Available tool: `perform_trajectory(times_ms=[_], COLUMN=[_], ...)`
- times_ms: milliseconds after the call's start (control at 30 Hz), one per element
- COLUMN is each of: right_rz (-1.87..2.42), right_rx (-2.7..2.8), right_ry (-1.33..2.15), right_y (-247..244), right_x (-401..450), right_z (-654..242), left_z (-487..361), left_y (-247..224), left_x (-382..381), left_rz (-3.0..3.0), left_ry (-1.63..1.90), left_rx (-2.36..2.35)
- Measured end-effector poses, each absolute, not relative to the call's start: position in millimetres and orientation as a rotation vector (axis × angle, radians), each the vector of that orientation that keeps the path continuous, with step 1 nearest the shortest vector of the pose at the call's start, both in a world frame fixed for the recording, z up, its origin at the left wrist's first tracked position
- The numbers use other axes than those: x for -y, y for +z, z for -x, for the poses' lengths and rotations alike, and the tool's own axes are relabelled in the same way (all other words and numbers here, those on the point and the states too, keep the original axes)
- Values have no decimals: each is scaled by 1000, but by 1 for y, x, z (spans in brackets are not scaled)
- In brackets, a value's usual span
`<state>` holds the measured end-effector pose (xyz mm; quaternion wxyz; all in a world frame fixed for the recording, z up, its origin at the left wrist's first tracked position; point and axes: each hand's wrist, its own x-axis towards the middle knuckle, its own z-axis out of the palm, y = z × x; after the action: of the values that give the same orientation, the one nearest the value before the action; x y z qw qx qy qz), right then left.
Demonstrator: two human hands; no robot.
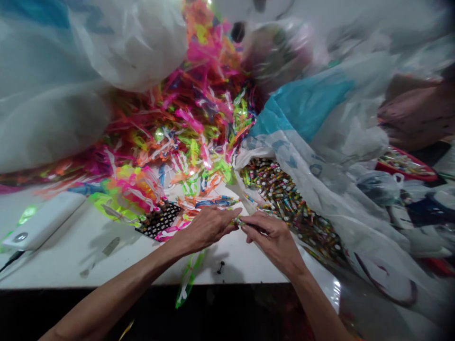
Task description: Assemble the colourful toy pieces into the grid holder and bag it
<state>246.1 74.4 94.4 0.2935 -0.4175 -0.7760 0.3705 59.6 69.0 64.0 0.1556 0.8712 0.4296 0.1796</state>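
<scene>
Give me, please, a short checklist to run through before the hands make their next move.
1. Hands together: ok; left hand and right hand pinch a small piece.
2. That piece's markings: cannot tell; too small.
3. Bag open: ok; small patterned tubes show.
4. Black dotted block on the table: ok; left of the hands.
5. Front edge unobstructed: not ok; a green strip crosses it.

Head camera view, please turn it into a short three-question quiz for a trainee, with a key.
1. True or false: the left hand and right hand are close together at a small piece.
2. What does the black cable run to? a) the black dotted block; b) the white box; c) the blue-and-white bag.
3. Fill in near or far: a green strip juts past the white table's ___ edge.

Key: 1 true; 2 b; 3 near.
</scene>
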Motion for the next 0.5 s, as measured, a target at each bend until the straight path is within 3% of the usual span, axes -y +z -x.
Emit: perform_trajectory(times_ms=[367, 500], right_rz=[1119, 1244], right_rx=[2124, 1912], right_ry=[1219, 1253], right_y=[85, 74], right_x=[-77, -84], right_z=[-248, -244], left_z=[-61, -61], left_y=[61, 63], left_x=[-64, -76], left_rz=[-2326, -2350], left_ry=[393, 383], left_rx=[-1221, -1257])
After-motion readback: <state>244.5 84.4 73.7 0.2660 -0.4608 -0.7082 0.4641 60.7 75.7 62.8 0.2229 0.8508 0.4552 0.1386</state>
